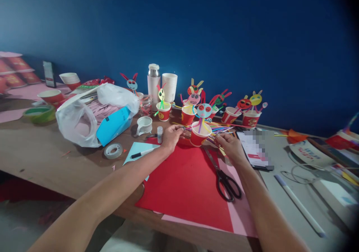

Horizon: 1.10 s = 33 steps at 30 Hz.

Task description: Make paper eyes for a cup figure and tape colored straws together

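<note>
A red-and-white paper cup (199,140) stands between my hands at the far edge of the red paper sheet (185,184). Out of it rises a pipe-cleaner figure with a round light-blue paper face (204,111) and red eyes. My left hand (173,137) is at the cup's left, fingertips pinched around a small dark thing too tiny to make out. On the other side, my right hand (230,145) pinches the end of a thin yellow pipe cleaner (213,134) beside the cup. Loose coloured pipe cleaners (224,129) lie behind. Black-handled scissors (228,184) rest near my right forearm.
Several finished cup figures (250,119) line the wall. At left are a plastic bag (77,126) of paper, a tape roll (113,151) and a white cup (144,126). A flask (153,83) and stacked cups (169,87) stand behind. A phone (254,151) lies right.
</note>
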Tool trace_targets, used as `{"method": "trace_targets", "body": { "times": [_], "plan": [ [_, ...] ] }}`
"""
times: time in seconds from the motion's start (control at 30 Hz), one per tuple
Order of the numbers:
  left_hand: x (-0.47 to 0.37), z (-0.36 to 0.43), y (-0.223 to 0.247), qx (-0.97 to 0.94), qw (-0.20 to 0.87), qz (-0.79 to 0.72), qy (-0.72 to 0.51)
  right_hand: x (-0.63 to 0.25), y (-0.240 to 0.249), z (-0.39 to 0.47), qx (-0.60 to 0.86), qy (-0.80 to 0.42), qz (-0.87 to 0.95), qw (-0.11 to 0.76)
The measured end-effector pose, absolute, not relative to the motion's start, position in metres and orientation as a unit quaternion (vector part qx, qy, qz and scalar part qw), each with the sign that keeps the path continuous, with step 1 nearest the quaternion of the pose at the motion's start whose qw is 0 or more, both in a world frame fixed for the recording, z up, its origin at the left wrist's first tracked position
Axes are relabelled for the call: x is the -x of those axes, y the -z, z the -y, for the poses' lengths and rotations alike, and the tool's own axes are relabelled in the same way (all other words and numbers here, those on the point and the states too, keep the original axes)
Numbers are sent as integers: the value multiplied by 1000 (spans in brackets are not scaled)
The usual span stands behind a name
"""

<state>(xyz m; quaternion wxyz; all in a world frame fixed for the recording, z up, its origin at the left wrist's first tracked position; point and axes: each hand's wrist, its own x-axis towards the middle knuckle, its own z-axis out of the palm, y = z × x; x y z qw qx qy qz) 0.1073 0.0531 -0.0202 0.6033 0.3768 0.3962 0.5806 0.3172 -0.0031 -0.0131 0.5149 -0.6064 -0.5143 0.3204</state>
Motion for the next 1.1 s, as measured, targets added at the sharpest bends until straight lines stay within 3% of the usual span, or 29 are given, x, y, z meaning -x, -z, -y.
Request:
{"method": "trace_targets", "body": {
  "times": [0.47, 1.1],
  "plan": [
    [-103, -48, 12, -444, 536, -420, -583, -320, 20, 3, 576, -336, 536, 518],
    [-102, -51, 18, -435, 542, -418, -585, -317, 17, 6, 559, -342, 541, 527]
  ]
}}
